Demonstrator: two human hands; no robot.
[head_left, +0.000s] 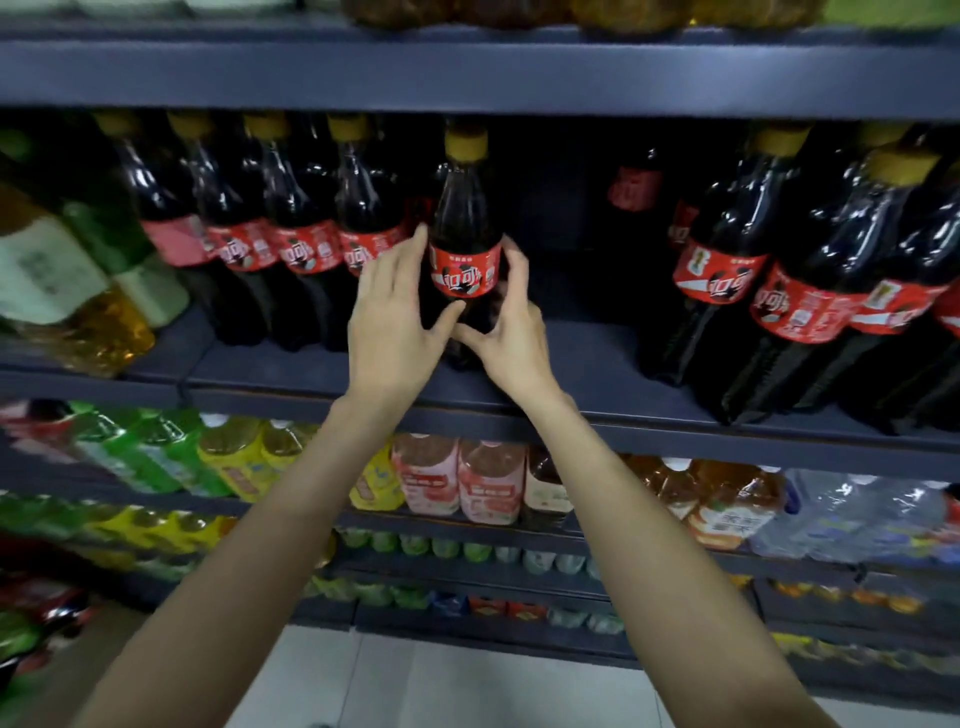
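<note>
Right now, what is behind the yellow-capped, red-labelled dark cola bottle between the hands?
Behind the yellow-capped, red-labelled dark cola bottle is a dark shelf gap; another red-labelled bottle stands deeper, rightward. The spot directly behind it is covered.

I had a single wide-angle view, from the camera worn on the person's head. It faced the dark grey metal shelving (519, 78) square-on and close, tipped a little downward, and the boards bowed toward the frame's edges. The left hand (389, 322) and right hand (514, 332) met at centre frame on a yellow-capped, red-labelled dark cola bottle (465, 208), forearms rising from the bottom corners.
</note>
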